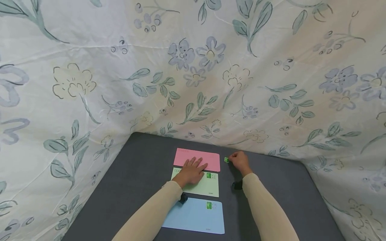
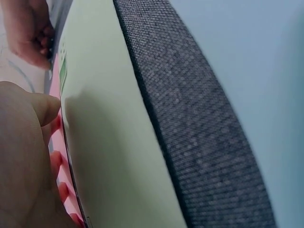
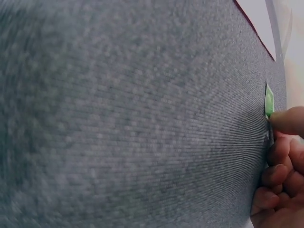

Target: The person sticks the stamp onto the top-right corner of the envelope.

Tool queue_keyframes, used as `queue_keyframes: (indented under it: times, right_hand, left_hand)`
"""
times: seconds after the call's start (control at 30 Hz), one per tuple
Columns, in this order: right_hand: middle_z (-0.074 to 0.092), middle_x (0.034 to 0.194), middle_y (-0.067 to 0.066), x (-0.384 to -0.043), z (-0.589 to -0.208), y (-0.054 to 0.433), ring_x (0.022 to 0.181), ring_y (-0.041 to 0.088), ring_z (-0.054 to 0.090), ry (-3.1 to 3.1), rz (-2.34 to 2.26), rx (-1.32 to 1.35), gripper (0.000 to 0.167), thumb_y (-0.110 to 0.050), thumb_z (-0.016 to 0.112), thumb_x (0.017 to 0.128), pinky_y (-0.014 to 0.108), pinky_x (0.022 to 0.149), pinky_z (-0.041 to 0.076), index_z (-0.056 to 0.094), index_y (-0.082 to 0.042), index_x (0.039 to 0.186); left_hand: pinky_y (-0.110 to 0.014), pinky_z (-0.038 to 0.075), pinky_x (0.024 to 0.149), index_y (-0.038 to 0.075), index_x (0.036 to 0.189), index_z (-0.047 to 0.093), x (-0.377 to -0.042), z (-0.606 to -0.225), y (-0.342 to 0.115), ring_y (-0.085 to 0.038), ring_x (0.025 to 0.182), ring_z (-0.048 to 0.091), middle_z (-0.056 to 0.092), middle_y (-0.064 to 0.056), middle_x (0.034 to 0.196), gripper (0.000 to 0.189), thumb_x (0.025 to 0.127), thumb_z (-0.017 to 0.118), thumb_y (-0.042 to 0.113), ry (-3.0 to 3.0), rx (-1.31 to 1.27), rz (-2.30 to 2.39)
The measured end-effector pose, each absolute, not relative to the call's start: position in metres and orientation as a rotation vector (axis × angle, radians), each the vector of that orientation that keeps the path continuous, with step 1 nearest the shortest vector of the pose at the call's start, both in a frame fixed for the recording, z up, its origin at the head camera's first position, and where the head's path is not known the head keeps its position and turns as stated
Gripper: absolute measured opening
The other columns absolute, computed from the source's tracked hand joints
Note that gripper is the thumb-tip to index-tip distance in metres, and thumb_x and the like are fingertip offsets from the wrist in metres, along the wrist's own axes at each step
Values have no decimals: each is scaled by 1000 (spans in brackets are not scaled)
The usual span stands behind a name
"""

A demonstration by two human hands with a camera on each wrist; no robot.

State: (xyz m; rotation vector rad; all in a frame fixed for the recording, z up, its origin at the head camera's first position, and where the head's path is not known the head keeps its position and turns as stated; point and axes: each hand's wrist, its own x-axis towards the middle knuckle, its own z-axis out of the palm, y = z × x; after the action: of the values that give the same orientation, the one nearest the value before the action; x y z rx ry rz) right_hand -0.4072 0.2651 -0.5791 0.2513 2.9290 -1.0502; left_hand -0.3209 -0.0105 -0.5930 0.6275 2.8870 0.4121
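My left hand point(image 1: 193, 172) lies spread with its fingertips on the pink envelope point(image 1: 211, 162) and its palm over the green envelope point(image 1: 202, 190). Just right of the pink envelope, my right hand point(image 1: 240, 162) pinches a small green postage stamp point(image 1: 226, 160) at its edge. In the right wrist view the stamp point(image 3: 269, 100) shows at the tip of the thumb, with the other fingers curled below. The green envelope bears a green stamp point(image 1: 208, 175) at its upper right. No stamp shows on the visible part of the pink envelope.
A blue envelope point(image 1: 193, 217) with a green stamp point(image 1: 209, 205) at its upper right lies nearest me. All three envelopes are stacked in a column on a dark grey cloth-covered table point(image 1: 135, 174). A floral curtain point(image 1: 193, 73) surrounds the table's back and sides.
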Motion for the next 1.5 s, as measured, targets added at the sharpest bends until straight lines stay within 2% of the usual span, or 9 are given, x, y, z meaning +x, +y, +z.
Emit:
queue_keyframes:
  times: [0.2,0.43,0.73,1.03,1.27,1.5]
  right_hand:
    - [72,100,14,-403,-576,266,88,28,61,2933,-1098,208,16,-12,69,102,41,76,52,77,2,104]
    - [70,98,12,-402,-576,264,89,28,61,2934,-1101,198,10,-11,70,101,38,75,50,75,-2,103]
    - [76,112,16,-404,-578,266,97,31,65,2943,-1106,162,15,-12,75,102,48,87,55,80,-1,111]
    - [76,109,15,-400,-577,264,96,31,64,2932,-1145,175,13,-10,74,103,47,86,55,80,-2,110]
    - [76,108,15,-400,-580,264,96,32,65,2946,-1174,164,11,-10,75,103,47,87,55,81,-3,108]
    - [76,113,16,-401,-581,265,99,32,65,2941,-1174,167,15,-11,73,105,48,90,56,81,-2,113]
  left_hand:
    - [-58,9,131,33,170,40,-321,-592,-10,-33,166,13,22,-1,180,57,114,47,43,2891,612,393]
    - [-56,4,132,34,172,35,-321,-598,-9,-31,167,9,17,0,181,58,115,41,46,2887,609,418]
    - [-55,12,132,32,171,37,-309,-580,-10,-33,165,16,22,-2,180,58,115,43,44,2917,612,317]
    - [-55,13,132,31,171,39,-309,-581,-9,-33,165,17,23,-2,180,57,115,44,44,2932,627,313]
    - [-54,9,132,31,171,38,-312,-583,-9,-33,165,15,22,-2,180,56,115,43,42,2913,618,355]
    - [-55,11,132,32,171,38,-309,-580,-9,-32,165,15,23,-1,180,57,115,43,43,2921,610,332]
